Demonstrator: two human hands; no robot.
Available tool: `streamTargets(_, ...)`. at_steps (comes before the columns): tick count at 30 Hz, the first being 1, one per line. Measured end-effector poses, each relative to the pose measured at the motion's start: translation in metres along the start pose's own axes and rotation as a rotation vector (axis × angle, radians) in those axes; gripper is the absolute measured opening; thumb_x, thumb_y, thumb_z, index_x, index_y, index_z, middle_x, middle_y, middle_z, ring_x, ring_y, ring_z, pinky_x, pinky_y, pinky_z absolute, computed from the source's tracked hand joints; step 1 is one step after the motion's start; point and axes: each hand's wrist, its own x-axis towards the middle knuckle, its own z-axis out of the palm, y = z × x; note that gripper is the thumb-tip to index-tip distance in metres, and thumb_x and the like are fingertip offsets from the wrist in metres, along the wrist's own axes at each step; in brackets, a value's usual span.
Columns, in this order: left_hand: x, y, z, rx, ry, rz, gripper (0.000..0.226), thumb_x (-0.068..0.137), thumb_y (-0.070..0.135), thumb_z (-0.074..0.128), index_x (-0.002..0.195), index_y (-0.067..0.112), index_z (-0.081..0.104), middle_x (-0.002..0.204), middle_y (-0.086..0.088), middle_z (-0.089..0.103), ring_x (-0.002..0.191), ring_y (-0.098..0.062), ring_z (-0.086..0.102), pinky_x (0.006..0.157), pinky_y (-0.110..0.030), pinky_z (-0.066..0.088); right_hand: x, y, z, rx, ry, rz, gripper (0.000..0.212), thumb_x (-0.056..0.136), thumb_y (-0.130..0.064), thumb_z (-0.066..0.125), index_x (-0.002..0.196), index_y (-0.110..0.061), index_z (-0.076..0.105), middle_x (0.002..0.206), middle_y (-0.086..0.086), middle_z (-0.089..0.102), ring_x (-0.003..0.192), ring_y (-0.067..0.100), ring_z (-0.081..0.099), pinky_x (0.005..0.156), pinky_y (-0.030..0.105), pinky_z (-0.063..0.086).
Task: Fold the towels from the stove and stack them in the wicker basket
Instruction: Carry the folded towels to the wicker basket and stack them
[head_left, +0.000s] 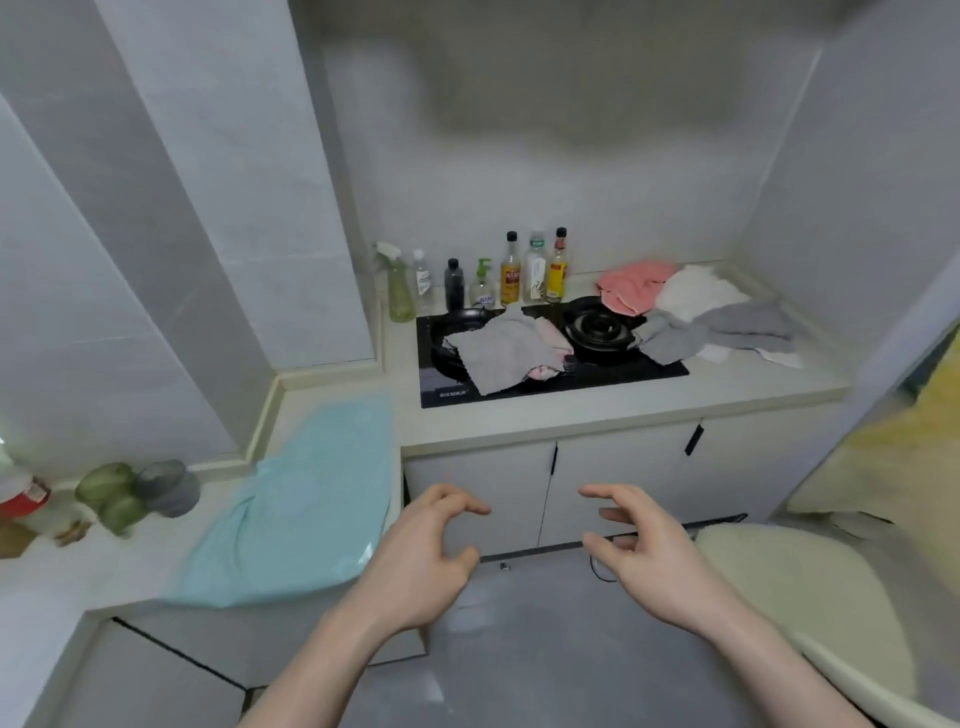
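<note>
**A:** Both hands are out in front of the cabinet doors (524, 488), held in the air below the counter edge. The left hand (415, 556) has its fingers loosely curled, thumb apart from them, nothing in it.

**B:** Same story on the right hand (644, 551): fingers spread and bent, palm turned inward, holding nothing. The two hands face each other with a gap between them.

**A:** And the towels? Look up at the black stove (550, 382). A grey towel (498, 351) lies crumpled over the left burner, with a pale pink one (550, 338) bunched just beside it, touching.

**B:** The right burner (597, 330) is uncovered. Beyond it, on the counter, there's a heap: a coral pink towel (636, 286) at the back, a white towel (696, 293) next to it, and a second grey towel (727, 330) sprawled in front, its left end reaching the stove's edge.

**A:** A row of bottles (511, 273) stands along the wall behind the stove, a spray bottle (397, 283) at the left end.

**B:** On the left counter a light blue towel (311, 499) lies spread flat, one corner hanging over the edge near the left hand, not touching it. Further left are blurred green and grey cups (137, 493).

**A:** At the right sits a cream rounded thing (810, 587), too blurred to name.
</note>
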Motion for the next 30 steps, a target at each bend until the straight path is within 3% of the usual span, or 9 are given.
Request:
streamTargets(4,0.066,-0.010,-0.006,0.038,-0.042,0.019,0.042,0.082,0.030,0.059,0.122,0.043,0.060,0.129,0.030,0.045,0.113,0.003,0.051,0.101,-0.020,0.040,0.046,0.013,-0.017,0.024,0.084,0.011,0.041,0.092,-0.024,0.070,0.121,-0.050,0.057,0.129,-0.033,0.051,0.119,-0.009,0.053,0.098,0.026,0.052)
streamTargets(9,0.131,-0.004,0.006,0.070,-0.129,0.049,0.041,0.088,0.026,0.063,0.127,0.040,0.058,0.133,0.024,0.044,0.123,0.003,0.046,0.103,-0.012,0.031,0.081,0.035,-0.037,0.059,0.120,0.061,0.042,0.093,-0.023,0.070,0.120,-0.052,0.056,0.130,-0.033,0.050,0.120,-0.012,0.051,0.097,0.023,0.051)
streamTargets(14,0.188,0.004,0.032,0.077,-0.237,0.028,0.043,0.091,0.030,0.061,0.132,0.039,0.053,0.136,0.025,0.039,0.128,0.002,0.043,0.104,-0.013,0.030,0.122,0.061,-0.067,0.087,0.131,0.103,0.043,0.093,-0.022,0.070,0.120,-0.053,0.056,0.128,-0.031,0.051,0.116,-0.010,0.053,0.077,0.011,0.049)
streamTargets(15,0.199,0.006,0.037,0.076,-0.241,0.011,0.043,0.091,0.030,0.061,0.133,0.038,0.053,0.136,0.024,0.039,0.128,0.001,0.043,0.103,-0.013,0.030,0.133,0.068,-0.074,0.090,0.124,0.100,0.043,0.093,-0.022,0.070,0.120,-0.052,0.056,0.128,-0.031,0.051,0.116,-0.011,0.053,0.081,0.012,0.050)
streamTargets(17,0.219,0.007,0.049,0.061,-0.239,-0.036,0.043,0.092,0.029,0.061,0.134,0.035,0.054,0.137,0.022,0.040,0.127,0.000,0.044,0.103,-0.013,0.030,0.156,0.079,-0.087,0.086,0.092,0.083,0.043,0.093,-0.022,0.070,0.120,-0.052,0.056,0.130,-0.033,0.048,0.118,-0.012,0.051,0.093,0.018,0.049)
streamTargets(19,0.238,0.008,0.063,0.047,-0.235,-0.091,0.042,0.092,0.027,0.061,0.133,0.034,0.054,0.136,0.019,0.040,0.128,-0.002,0.043,0.103,-0.013,0.030,0.180,0.090,-0.101,0.091,0.050,0.084,0.042,0.094,-0.023,0.069,0.121,-0.051,0.055,0.130,-0.034,0.046,0.120,-0.010,0.051,0.095,0.019,0.049)
streamTargets(30,0.316,0.021,0.123,-0.055,-0.180,-0.402,0.043,0.093,0.022,0.060,0.136,0.024,0.054,0.142,0.014,0.037,0.115,-0.006,0.053,0.093,-0.014,0.043,0.306,0.134,-0.167,-0.003,-0.215,0.017,0.040,0.094,-0.026,0.068,0.121,-0.053,0.055,0.131,-0.031,0.049,0.118,-0.014,0.050,0.086,0.008,0.043)
